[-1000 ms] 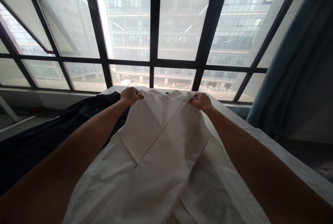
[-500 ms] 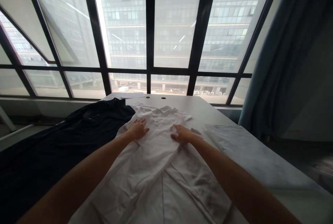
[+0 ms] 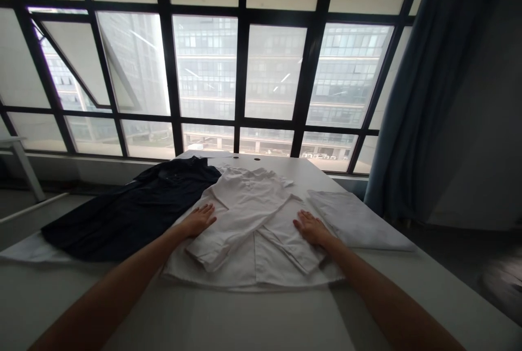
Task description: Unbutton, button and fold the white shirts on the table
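A white shirt (image 3: 248, 204) lies spread on the table, its collar at the far end and its hem towards me. Both sleeves are folded inward over the body, and some creases run across the cloth. My left hand (image 3: 199, 219) rests flat on the shirt's left edge, fingers stretched out and holding nothing. On the right side, my right hand (image 3: 312, 227) lies open with the palm down on the folded sleeve. The two hands are apart, one on each side of the shirt.
To the left a dark navy shirt (image 3: 138, 209) is laid out on the white table (image 3: 228, 318). A folded white cloth (image 3: 359, 217) lies to the right. Behind the table stand dark-framed windows, with a blue curtain (image 3: 411, 122) at the right.
Both hands have slid towards me and outward, from the upper shirt to its sides. My view has drawn back and tilted up, so the shirt's hem now shows.
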`<action>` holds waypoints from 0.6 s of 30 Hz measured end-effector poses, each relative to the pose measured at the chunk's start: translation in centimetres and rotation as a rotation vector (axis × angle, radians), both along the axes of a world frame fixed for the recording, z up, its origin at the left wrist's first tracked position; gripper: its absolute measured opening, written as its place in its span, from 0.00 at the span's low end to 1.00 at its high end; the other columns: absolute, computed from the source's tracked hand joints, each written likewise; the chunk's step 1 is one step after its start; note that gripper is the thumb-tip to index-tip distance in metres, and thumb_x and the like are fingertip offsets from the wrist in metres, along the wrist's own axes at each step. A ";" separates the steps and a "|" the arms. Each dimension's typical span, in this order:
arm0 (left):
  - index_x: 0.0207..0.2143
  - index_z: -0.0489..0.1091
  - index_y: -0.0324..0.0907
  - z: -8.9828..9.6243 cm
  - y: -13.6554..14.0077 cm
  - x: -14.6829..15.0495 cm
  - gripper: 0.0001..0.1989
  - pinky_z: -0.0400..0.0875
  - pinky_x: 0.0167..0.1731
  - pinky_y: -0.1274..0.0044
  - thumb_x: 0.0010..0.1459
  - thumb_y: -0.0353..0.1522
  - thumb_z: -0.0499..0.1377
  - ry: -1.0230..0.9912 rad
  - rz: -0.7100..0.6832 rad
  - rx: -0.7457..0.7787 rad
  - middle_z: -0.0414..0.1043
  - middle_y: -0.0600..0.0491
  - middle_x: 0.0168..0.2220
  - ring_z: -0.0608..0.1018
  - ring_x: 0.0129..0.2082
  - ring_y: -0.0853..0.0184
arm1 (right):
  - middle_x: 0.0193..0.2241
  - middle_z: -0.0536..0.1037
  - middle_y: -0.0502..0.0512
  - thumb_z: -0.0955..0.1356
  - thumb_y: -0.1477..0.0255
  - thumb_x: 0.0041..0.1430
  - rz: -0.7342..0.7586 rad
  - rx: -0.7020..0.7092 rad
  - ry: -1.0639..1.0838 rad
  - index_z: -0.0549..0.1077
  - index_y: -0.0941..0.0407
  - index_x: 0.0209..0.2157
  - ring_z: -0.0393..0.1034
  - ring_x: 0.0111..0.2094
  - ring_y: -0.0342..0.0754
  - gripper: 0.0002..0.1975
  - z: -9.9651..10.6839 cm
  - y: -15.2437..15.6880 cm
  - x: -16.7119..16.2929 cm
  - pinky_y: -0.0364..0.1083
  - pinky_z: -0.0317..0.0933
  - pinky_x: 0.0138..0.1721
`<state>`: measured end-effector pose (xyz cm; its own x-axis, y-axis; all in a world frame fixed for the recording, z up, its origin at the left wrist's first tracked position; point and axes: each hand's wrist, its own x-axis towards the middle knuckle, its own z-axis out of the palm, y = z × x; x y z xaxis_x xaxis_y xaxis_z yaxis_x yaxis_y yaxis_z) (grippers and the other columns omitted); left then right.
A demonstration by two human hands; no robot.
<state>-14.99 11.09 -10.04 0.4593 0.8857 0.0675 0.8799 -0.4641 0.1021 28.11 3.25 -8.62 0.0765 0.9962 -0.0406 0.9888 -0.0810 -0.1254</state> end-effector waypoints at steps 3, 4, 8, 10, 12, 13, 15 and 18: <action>0.64 0.60 0.39 0.5 -2.4 -1.2 0.24 0.51 0.65 0.67 0.67 0.34 0.47 0.010 -0.015 -0.010 0.51 0.42 0.68 0.54 0.68 0.60 | 0.67 0.53 0.68 0.54 0.58 0.69 -0.105 0.018 -0.001 0.56 0.64 0.66 0.46 0.68 0.56 0.32 0.3 -1.8 -0.2 0.54 0.44 0.64; 0.63 0.62 0.38 0.8 -3.1 -1.5 0.24 0.52 0.64 0.69 0.67 0.35 0.47 0.010 0.006 0.003 0.53 0.41 0.67 0.55 0.68 0.60 | 0.66 0.56 0.71 0.55 0.57 0.68 -0.169 0.040 -0.007 0.58 0.66 0.65 0.50 0.67 0.58 0.33 0.5 -2.3 -0.4 0.55 0.47 0.63; 0.58 0.67 0.35 2.4 -5.1 -2.9 0.26 0.61 0.59 0.67 0.61 0.39 0.54 0.003 0.247 0.062 0.64 0.35 0.60 0.67 0.61 0.52 | 0.58 0.67 0.77 0.63 0.54 0.60 -0.392 0.129 -0.010 0.63 0.68 0.61 0.63 0.58 0.66 0.37 1.4 -3.7 -0.2 0.56 0.59 0.55; 0.55 0.70 0.35 3.3 -5.7 -3.2 0.25 0.66 0.54 0.68 0.58 0.39 0.57 -0.023 0.355 0.012 0.71 0.36 0.54 0.73 0.55 0.52 | 0.56 0.70 0.75 0.68 0.55 0.55 -0.417 0.131 0.059 0.65 0.67 0.59 0.67 0.55 0.65 0.37 2.0 -4.1 0.6 0.54 0.63 0.51; 0.50 0.72 0.35 4.1 -6.0 -3.3 0.23 0.69 0.48 0.71 0.55 0.39 0.59 -0.061 0.420 -0.069 0.75 0.38 0.50 0.76 0.51 0.54 | 0.53 0.73 0.72 0.70 0.58 0.51 -0.407 0.101 0.155 0.69 0.65 0.56 0.71 0.51 0.63 0.35 2.4 -4.3 1.7 0.52 0.66 0.47; 0.47 0.73 0.35 4.4 -6.2 -3.2 0.21 0.70 0.45 0.73 0.54 0.39 0.60 -0.079 0.442 -0.109 0.76 0.39 0.48 0.77 0.49 0.54 | 0.50 0.76 0.71 0.72 0.59 0.49 -0.397 0.076 0.201 0.72 0.64 0.52 0.72 0.49 0.62 0.32 2.6 -4.3 2.3 0.50 0.67 0.44; 0.40 0.74 0.35 4.9 -6.6 -3.0 0.18 0.72 0.38 0.75 0.51 0.39 0.62 -0.120 0.467 -0.192 0.77 0.41 0.43 0.79 0.44 0.56 | 0.42 0.80 0.68 0.74 0.63 0.46 -0.372 0.041 0.278 0.78 0.64 0.42 0.75 0.43 0.59 0.23 2.9 -4.4 3.3 0.47 0.67 0.38; 0.33 0.73 0.36 6.0 -7.7 -2.7 0.13 0.70 0.27 0.78 0.52 0.38 0.60 -0.214 0.481 -0.361 0.77 0.47 0.33 0.79 0.32 0.61 | 0.31 0.81 0.63 0.75 0.69 0.42 -0.351 0.044 0.353 0.78 0.62 0.28 0.76 0.35 0.56 0.11 3.2 -4.6 3.9 0.44 0.65 0.30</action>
<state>-17.74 3.36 -4.02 0.0137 0.9738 -0.2270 0.9240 0.0744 0.3750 32.02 -1.35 -5.44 0.3966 0.9142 -0.0834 0.7993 -0.3886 -0.4585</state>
